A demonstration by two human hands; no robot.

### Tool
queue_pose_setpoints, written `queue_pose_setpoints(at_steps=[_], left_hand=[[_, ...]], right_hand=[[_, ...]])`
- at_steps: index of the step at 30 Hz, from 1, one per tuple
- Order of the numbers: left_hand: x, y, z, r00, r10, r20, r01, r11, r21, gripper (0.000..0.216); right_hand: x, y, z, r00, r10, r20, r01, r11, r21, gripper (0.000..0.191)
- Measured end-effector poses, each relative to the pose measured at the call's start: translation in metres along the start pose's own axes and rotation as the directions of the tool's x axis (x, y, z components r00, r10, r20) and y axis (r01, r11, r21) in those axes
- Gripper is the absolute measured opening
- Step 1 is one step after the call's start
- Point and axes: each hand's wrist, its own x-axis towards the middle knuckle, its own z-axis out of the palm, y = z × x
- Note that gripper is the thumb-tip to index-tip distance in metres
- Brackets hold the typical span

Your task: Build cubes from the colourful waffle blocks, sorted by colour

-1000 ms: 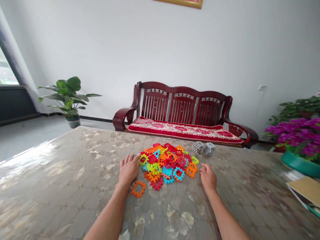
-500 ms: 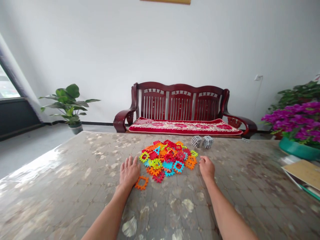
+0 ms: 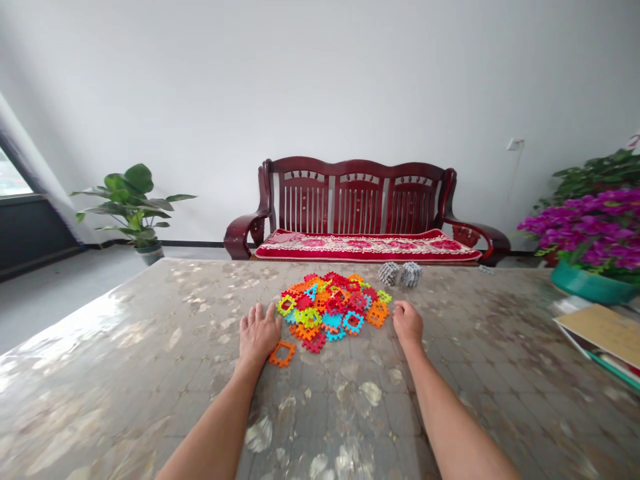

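Note:
A heap of interlocking plastic building tiles (image 3: 333, 321) in red, orange, yellow-green and blue lies on the table. My left hand (image 3: 259, 333) rests palm down at the left of the heap, its fingers spread and holding nothing. Right beside its thumb side lies a single orange square tile frame (image 3: 283, 354), apart from the heap. On the other side, my right hand (image 3: 409, 323) rests on the table with its fingers curled in and nothing seen in them. The nearest piece to it is an orange windowed tile (image 3: 377, 314) at the heap's right edge.
Two silvery beaded balls (image 3: 411, 274) stand behind the heap on the patterned tablecloth (image 3: 345, 413). A teal planter (image 3: 595, 283) of purple flowers and some papers (image 3: 603, 330) are at the right. Beyond the table are a wooden bench (image 3: 360, 200) and a potted plant (image 3: 135, 207).
The whole view has shifted slightly, so everything appears a little higher. Both hands keep nearly the same places beside the heap, and the tiles lie as before.

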Motion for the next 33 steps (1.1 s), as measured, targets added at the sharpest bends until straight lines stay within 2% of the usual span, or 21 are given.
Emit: queue_pose_setpoints(at_steps=[15,33], left_hand=[[0.003,-0.003,0.006,1.000,0.010,-0.026,-0.009,1.000,0.026,0.056],[0.009,-0.007,0.012,0.999,0.018,-0.033,-0.017,0.999,0.027,0.056]], right_hand=[[-0.004,-0.002,0.001,0.999,-0.049,0.013,0.049,0.999,0.006,0.035],[-0.003,-0.004,-0.001,0.997,-0.041,0.059,0.042,0.999,-0.013,0.035]])
